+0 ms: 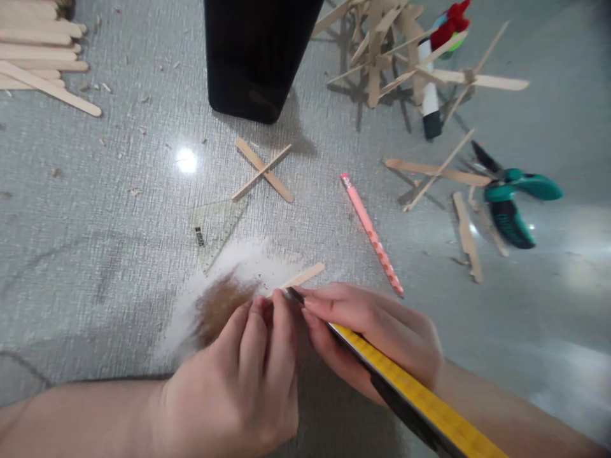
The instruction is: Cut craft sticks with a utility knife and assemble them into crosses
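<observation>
Left fingers [282,324] pinch a stick [306,275] slanting away rightward; right fingers [341,310] grip a yellow tool [411,385], tip [294,295] seemingly touching.

A hand could pass between the set square [214,222] and the stick pile [41,35], or between the pink pencil [370,230] and the broken stick [466,235]; ahead of the left hand [238,375], the set square, crossed sticks [263,170] and black object [260,57] line up in the way; the stick structure [375,60] and pliers [508,219] obstruct the right side.
</observation>
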`<state>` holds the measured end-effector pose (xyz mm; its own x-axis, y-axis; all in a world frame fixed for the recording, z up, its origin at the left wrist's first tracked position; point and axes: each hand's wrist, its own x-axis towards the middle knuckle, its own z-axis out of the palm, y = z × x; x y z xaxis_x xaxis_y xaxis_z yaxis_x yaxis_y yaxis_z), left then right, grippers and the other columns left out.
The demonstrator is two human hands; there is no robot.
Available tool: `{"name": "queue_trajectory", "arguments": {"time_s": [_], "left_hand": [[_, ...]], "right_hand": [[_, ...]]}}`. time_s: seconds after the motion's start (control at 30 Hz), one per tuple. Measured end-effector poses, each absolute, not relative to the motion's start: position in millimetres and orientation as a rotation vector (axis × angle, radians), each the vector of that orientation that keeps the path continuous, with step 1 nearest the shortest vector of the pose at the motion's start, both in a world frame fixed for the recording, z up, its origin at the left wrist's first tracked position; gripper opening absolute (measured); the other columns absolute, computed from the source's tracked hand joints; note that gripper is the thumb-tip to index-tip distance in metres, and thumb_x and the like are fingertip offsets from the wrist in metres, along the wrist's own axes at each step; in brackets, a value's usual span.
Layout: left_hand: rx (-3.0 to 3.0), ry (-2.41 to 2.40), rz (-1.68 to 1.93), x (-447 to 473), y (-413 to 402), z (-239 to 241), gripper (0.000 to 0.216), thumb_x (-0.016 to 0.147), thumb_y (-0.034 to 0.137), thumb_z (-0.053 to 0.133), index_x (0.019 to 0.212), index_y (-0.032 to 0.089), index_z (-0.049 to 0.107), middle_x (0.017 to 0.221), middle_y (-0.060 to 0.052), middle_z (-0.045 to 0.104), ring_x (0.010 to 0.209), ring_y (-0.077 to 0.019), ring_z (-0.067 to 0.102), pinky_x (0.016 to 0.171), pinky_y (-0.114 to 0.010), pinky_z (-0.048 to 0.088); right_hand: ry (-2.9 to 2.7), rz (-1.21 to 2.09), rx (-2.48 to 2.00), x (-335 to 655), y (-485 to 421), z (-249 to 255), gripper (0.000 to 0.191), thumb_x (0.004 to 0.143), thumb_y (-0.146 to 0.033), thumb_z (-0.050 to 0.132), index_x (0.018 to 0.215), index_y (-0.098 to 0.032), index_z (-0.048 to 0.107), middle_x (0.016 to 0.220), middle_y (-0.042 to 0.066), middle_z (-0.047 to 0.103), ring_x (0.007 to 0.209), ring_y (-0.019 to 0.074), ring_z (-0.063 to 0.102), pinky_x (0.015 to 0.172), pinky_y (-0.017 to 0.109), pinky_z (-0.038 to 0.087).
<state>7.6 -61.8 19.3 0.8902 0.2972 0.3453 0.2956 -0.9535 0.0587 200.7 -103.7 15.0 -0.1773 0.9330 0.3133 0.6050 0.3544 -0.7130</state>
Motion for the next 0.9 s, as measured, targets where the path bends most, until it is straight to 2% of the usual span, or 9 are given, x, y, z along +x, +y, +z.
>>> {"name": "queue_trajectory", "arguments": {"time_s": [0.43, 0.6, 0.77, 0.9], "left_hand": [[3.109, 0.444, 0.521, 12.7, -63.2, 21.4, 0.029, 0.088, -0.002, 0.047, 0.104, -0.006, 0.071, 0.096, -0.019, 0.078, 0.079, -0.0296, 0.079, 0.063, -0.032, 0.069], [3.11, 0.456, 0.522, 13.7, -63.9, 20.7, 0.027, 0.088, -0.004, 0.048, 0.101, -0.006, 0.072, 0.094, -0.019, 0.078, 0.079, -0.0303, 0.079, 0.063, -0.033, 0.07], [3.101, 0.489, 0.522, 14.9, -64.5, 20.8, 0.028, 0.089, -0.003, 0.048, 0.101, -0.003, 0.073, 0.093, -0.017, 0.079, 0.078, -0.0282, 0.079, 0.064, -0.033, 0.07], [3.093, 0.512, 0.536, 15.3, -64.5, 20.7, 0.028, 0.088, -0.002, 0.049, 0.099, 0.0, 0.075, 0.093, -0.015, 0.079, 0.078, -0.0263, 0.079, 0.065, -0.031, 0.07]], "right_hand": [[-1.892, 0.599, -1.35, 199.6, -104.0, 14.4, 0.029, 0.085, 0.002, 0.063, 0.106, -0.018, 0.063, 0.083, 0.007, 0.074, 0.074, 0.017, 0.074, 0.063, 0.027, 0.065], [-1.882, 0.636, -1.306, 201.0, -106.3, 13.1, 0.033, 0.083, 0.005, 0.064, 0.11, -0.014, 0.064, 0.084, 0.008, 0.073, 0.076, 0.0167, 0.073, 0.069, 0.029, 0.066], [-1.851, 0.614, -1.324, 199.2, -107.0, 12.0, 0.03, 0.087, 0.001, 0.06, 0.108, -0.02, 0.064, 0.084, 0.006, 0.074, 0.074, 0.0172, 0.074, 0.065, 0.028, 0.067], [-1.896, 0.571, -1.373, 198.2, -107.8, 13.2, 0.035, 0.083, 0.003, 0.066, 0.111, -0.019, 0.064, 0.082, 0.006, 0.075, 0.075, 0.0181, 0.076, 0.066, 0.026, 0.067]]}}
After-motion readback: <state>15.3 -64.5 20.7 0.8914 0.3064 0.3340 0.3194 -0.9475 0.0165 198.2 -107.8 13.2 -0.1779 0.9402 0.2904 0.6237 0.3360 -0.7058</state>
